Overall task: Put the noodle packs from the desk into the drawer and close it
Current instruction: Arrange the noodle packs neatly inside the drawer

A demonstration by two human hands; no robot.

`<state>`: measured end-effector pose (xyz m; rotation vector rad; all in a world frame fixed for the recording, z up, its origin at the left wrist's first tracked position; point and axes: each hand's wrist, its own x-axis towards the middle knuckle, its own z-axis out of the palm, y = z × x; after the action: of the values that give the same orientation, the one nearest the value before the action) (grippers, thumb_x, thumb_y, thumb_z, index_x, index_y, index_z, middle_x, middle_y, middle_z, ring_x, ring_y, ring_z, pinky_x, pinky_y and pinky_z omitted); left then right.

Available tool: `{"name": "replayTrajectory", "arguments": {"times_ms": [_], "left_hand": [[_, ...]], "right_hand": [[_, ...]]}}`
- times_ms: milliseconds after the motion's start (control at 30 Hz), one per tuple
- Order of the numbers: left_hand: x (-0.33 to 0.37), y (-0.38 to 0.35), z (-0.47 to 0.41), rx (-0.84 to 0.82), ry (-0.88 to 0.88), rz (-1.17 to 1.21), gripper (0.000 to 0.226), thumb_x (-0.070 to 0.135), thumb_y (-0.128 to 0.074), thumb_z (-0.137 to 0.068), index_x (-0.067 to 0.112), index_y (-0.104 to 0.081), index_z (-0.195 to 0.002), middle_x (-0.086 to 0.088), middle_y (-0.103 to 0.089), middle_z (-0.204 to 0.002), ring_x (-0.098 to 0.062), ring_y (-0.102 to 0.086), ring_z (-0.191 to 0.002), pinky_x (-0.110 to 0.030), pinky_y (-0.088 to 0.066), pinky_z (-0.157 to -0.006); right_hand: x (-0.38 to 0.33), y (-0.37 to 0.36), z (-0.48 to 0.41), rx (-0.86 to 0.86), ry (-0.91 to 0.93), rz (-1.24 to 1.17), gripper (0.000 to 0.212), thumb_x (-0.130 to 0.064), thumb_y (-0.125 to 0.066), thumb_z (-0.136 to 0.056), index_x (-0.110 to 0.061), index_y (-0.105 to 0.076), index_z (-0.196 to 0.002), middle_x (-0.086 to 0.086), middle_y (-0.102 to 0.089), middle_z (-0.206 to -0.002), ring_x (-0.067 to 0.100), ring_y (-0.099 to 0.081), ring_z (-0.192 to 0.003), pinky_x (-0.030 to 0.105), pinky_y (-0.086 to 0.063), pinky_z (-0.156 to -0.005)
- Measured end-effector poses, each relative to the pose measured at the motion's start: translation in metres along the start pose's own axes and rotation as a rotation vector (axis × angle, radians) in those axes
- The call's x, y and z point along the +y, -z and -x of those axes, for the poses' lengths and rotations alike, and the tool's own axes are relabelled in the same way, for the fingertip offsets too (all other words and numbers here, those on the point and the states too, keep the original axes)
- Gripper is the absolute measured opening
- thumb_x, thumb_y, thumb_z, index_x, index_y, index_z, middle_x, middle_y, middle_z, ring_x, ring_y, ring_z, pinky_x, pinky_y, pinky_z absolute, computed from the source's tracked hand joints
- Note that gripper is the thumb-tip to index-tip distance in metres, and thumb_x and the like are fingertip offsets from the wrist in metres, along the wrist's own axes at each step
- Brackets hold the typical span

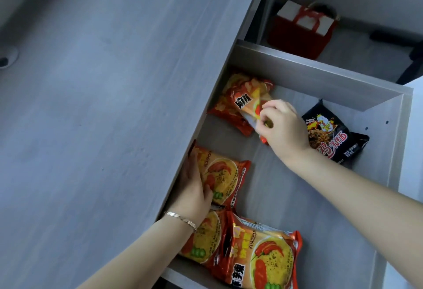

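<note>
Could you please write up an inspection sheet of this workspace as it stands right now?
Surface: grey wood-grain desk top, no packs seen on it; drawer pulled open.
Job's things: five orange noodle packs and one black noodle pack lie in the drawer.
Clutter: red bag on the floor beyond the drawer.
Grippers: right hand, fingers pinching the far orange pack; left hand resting on the middle orange pack, bracelet on the wrist.
Cables: nothing seen.
Surroundings: dark chair base, blurred.
</note>
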<state>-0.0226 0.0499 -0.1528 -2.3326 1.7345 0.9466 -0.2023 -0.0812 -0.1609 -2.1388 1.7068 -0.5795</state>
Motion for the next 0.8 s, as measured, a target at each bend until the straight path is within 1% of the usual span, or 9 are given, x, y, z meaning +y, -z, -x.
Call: {"name": "replayTrajectory", "arguments": {"times_ms": [133,233,300,400,500,567,633,700,800], "left_hand": [[0.002,0.001,0.02,0.223,-0.153,0.164,0.081,0.013,-0.06,-0.082,0.003,-0.009,-0.144,-0.029,-0.032,-0.143,-0.038,-0.054,-0.115,-0.029,-0.049,-0.083],[-0.005,-0.004,0.025,0.229,-0.176,0.15,0.088,0.013,-0.057,-0.084,0.018,0.012,-0.137,-0.028,-0.021,-0.148,-0.037,-0.032,-0.134,-0.039,-0.036,-0.106],[-0.01,-0.006,0.025,0.213,-0.146,0.111,0.087,0.02,-0.053,-0.085,0.028,0.019,-0.133,-0.024,-0.013,-0.151,-0.035,-0.022,-0.139,-0.047,-0.033,-0.11],[-0.01,-0.004,0.026,0.188,-0.195,0.131,0.08,0.019,-0.053,-0.085,0.027,0.001,-0.144,-0.017,-0.012,-0.152,-0.036,-0.035,-0.133,-0.041,-0.05,-0.093],[-0.006,-0.005,0.023,0.227,-0.374,0.086,0.071,0.013,-0.061,-0.08,0.012,-0.028,-0.142,-0.008,-0.016,-0.152,-0.024,-0.038,-0.13,-0.02,-0.052,-0.082],[-0.003,-0.006,0.017,0.229,-0.415,-0.086,0.07,0.021,-0.06,-0.082,0.015,-0.026,-0.143,-0.009,-0.017,-0.153,-0.028,-0.025,-0.138,-0.03,-0.028,-0.105],[0.0,-0.005,0.012,0.134,-0.335,-0.228,0.066,0.034,-0.04,-0.092,0.023,-0.005,-0.147,-0.008,-0.004,-0.157,-0.027,-0.006,-0.144,-0.035,-0.007,-0.115],[0.002,-0.006,0.01,0.054,-0.228,-0.358,0.06,0.041,-0.028,-0.095,0.022,-0.002,-0.146,-0.013,-0.011,-0.155,-0.03,-0.016,-0.14,-0.04,-0.015,-0.115],[0.011,0.0,0.015,0.05,-0.154,-0.407,0.061,0.049,-0.038,-0.09,0.014,-0.025,-0.139,-0.018,-0.04,-0.134,-0.029,-0.051,-0.11,-0.034,-0.045,-0.088]], "right_hand": [[-0.041,0.011,0.048,-0.081,0.27,-0.086,0.003,-0.009,-0.068,-0.065,-0.009,-0.065,-0.064,0.011,-0.074,-0.098,0.027,-0.069,-0.084,0.027,-0.051,-0.064],[-0.047,-0.002,0.077,-0.477,0.363,-0.181,0.016,-0.023,-0.066,-0.077,-0.012,-0.07,-0.087,0.007,-0.067,-0.119,0.021,-0.067,-0.1,0.028,-0.054,-0.081],[-0.037,-0.007,0.081,-0.653,0.181,-0.344,0.027,-0.033,-0.058,-0.087,-0.019,-0.065,-0.108,-0.001,-0.051,-0.138,0.014,-0.051,-0.121,0.021,-0.037,-0.097],[-0.011,-0.016,0.073,-0.397,-0.158,-0.345,0.037,-0.037,-0.049,-0.09,-0.023,-0.052,-0.124,0.002,-0.044,-0.14,0.019,-0.042,-0.128,0.025,-0.032,-0.097],[0.0,-0.032,0.069,-0.543,-0.454,-0.414,0.054,-0.043,-0.055,-0.086,-0.025,-0.039,-0.135,0.008,-0.044,-0.138,0.024,-0.045,-0.124,0.033,-0.039,-0.096],[-0.001,-0.043,0.071,-0.598,-0.461,-0.485,0.054,-0.037,-0.061,-0.084,-0.022,-0.043,-0.132,0.009,-0.05,-0.131,0.022,-0.051,-0.116,0.029,-0.043,-0.094],[-0.006,-0.045,0.069,-0.544,-0.445,-0.542,0.05,-0.03,-0.065,-0.082,-0.019,-0.049,-0.129,0.005,-0.053,-0.121,0.021,-0.053,-0.111,0.027,-0.044,-0.091],[-0.009,-0.045,0.065,-0.476,-0.36,-0.51,0.047,-0.027,-0.067,-0.082,-0.019,-0.054,-0.126,-0.001,-0.051,-0.113,0.019,-0.051,-0.111,0.026,-0.039,-0.092],[-0.017,-0.045,0.061,-0.441,-0.078,-0.42,0.038,-0.028,-0.064,-0.083,-0.021,-0.06,-0.121,-0.001,-0.059,-0.112,0.015,-0.046,-0.108,0.026,-0.032,-0.093]]}}
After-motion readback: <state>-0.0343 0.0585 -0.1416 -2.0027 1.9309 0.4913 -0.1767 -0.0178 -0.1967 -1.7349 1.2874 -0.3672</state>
